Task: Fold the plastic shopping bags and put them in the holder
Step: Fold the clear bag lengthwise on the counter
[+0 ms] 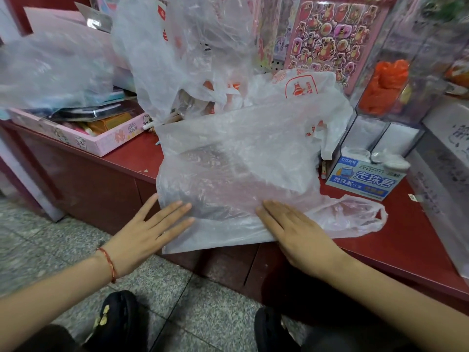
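A plastic bag (241,174) lies flat on the counter (127,158), its near edge overhanging the counter's front. The left hand (149,224) lies with straight fingers on the bag's near left corner, the right hand (299,232) on its near edge further right; the bag's handle (355,214) trails off to the right of that hand. Behind the bag stands a heap of bags (182,47), with a tray of stationery (83,143) to its left. Right of the bag sits a pen box (365,179), a holder (385,87) just behind it, and a sticker sheet (335,36) further back, left of the holder
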Tool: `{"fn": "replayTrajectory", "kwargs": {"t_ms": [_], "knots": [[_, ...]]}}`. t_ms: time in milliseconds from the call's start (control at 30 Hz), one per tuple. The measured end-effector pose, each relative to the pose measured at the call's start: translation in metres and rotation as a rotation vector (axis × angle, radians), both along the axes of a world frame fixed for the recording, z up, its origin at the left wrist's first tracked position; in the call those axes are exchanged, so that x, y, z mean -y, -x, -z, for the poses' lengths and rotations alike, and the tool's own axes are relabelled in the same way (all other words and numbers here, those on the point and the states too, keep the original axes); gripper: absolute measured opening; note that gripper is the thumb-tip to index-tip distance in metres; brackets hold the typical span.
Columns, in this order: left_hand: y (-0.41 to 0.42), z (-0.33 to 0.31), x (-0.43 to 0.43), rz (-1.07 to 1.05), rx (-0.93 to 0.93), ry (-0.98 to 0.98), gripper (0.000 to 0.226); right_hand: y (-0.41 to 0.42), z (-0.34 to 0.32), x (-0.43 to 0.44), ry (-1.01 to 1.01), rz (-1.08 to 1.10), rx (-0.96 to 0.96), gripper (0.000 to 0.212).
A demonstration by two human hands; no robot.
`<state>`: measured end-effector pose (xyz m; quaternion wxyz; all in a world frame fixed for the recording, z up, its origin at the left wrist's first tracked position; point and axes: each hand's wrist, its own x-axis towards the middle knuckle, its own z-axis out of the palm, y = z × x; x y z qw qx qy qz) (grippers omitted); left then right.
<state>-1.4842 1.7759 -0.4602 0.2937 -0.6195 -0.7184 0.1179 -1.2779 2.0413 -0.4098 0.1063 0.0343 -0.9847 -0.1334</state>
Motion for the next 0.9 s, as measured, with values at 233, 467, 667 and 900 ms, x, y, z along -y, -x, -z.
{"fn": "replayTrajectory", "kwargs": {"t_ms": [233, 467, 667, 900], "knots": [[0.010, 0.009, -0.005, 0.026, 0.101, -0.118, 0.111, 0.004, -0.014, 0.006, 0.170, 0.014, 0.011, 0.058], [0.005, -0.031, -0.001, 0.286, 0.626, -0.237, 0.073, -0.005, -0.043, -0.011, 0.391, 0.021, 0.162, 0.068], [0.007, -0.054, 0.018, 0.249, 0.760, -0.182, 0.050, -0.001, -0.070, -0.021, 0.618, 0.114, 0.372, 0.030], [-0.010, -0.082, -0.008, -0.052, 1.535, -0.873, 0.052, 0.012, -0.126, -0.037, 0.991, 0.153, 0.676, 0.002]]}}
